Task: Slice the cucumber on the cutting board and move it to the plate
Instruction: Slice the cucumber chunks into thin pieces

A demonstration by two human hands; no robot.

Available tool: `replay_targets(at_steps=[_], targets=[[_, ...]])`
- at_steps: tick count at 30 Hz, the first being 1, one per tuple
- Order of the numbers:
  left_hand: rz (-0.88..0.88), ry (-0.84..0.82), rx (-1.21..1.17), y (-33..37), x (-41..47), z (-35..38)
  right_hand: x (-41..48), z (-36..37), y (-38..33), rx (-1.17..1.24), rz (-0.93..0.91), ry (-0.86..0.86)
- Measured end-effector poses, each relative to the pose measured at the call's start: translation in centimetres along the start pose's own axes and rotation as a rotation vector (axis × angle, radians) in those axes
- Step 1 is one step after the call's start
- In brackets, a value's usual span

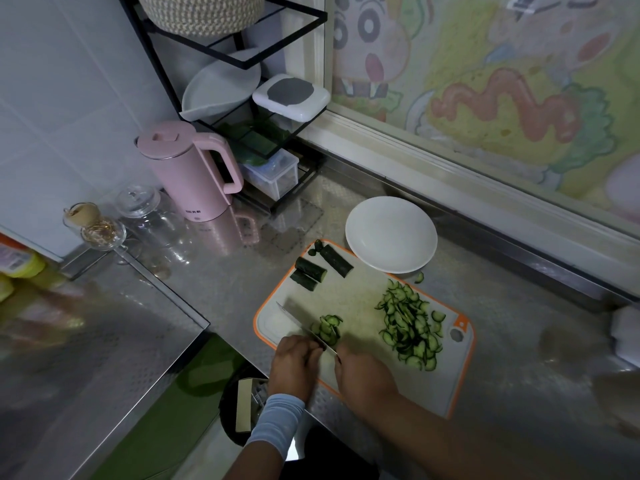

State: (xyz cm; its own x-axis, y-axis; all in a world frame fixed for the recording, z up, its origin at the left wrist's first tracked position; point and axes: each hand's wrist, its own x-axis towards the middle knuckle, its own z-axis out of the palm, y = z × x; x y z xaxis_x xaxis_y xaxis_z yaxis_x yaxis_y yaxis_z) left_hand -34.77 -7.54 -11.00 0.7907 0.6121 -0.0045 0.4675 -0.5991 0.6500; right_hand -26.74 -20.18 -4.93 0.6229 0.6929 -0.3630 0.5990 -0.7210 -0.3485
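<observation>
**Steel blade on a speckled board**

Steel, flat and narrow, the knife [294, 320] runs from the right hand [363, 379] away to the far left. That hand's grip is curled closed over the handle, knuckles up, forearm coming in from the near right. The left hand [294, 363], with a pale ribbed sleeve [277, 417] at the wrist, sits just beside the blade with fingers bent down; whether its grip holds anything I cannot tell. Thin half-moon fresh slices [327, 329] lean against the blade's far face. The cutting board [349, 299] is pale, speckled and orange-rimmed with rounded corners. A loose heap of slices [408, 327] lies at its right. At its far corner three short dark-skinned cucumber chunks [310, 268] lie roughly parallel, long axes running far-left to near-right. A round white plate [391, 233] rests on the embossed metal bench [242, 271] just beyond the board.
</observation>
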Motion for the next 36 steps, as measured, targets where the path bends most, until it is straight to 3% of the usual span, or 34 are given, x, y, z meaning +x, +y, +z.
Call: replay_targets(at_steps=[19,36], targets=[[-0.013,0.014,-0.007,0.6,0.2,-0.2,-2.5,0.0,1.7,0.026,0.016,0.009],[-0.058,-0.001,0.025,1.0,0.3,-0.2,1.0,0.5,0.1,0.072,0.017,0.032]])
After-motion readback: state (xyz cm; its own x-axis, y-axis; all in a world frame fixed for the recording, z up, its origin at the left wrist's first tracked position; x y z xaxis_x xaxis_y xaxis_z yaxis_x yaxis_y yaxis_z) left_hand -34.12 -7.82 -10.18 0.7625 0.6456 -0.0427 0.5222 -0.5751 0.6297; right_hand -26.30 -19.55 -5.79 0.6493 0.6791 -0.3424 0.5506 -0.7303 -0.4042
